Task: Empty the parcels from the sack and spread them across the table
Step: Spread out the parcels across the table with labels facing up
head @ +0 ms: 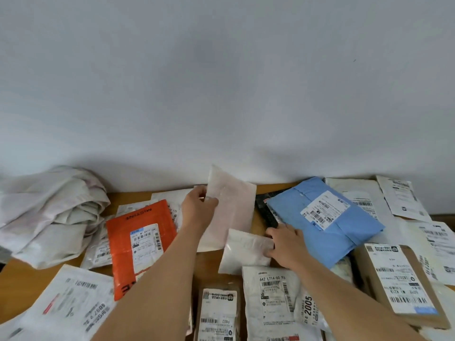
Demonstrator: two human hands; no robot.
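I see my left hand [199, 207] pinching the upper left edge of a pale pink parcel [229, 207], thumb and fingers curled onto it, so the flat soft mailer stands tilted up off the table [24, 279] near the back wall [221, 82]. My right hand [285, 244] lies just right of it and lower, fingers curled round the right edge of a small white parcel [246, 251], a glossy crinkled pouch lying on the wood just below the pink one. The sack [49, 212] sits slumped at the far left, well apart from both hands, a crumpled heap of off-white woven cloth. Between the sack and my left forearm lies an orange parcel [138, 244], smooth plastic with a white label. Touching my right hand on its right is a blue parcel [330, 225], a folded matte bag with 1 label, resting partly on a black parcel [266, 212]. Further right a brown cardboard box [403, 284] lies tilted with a long label. White labelled mailers [273, 299] cover the near edge of the wooden table.
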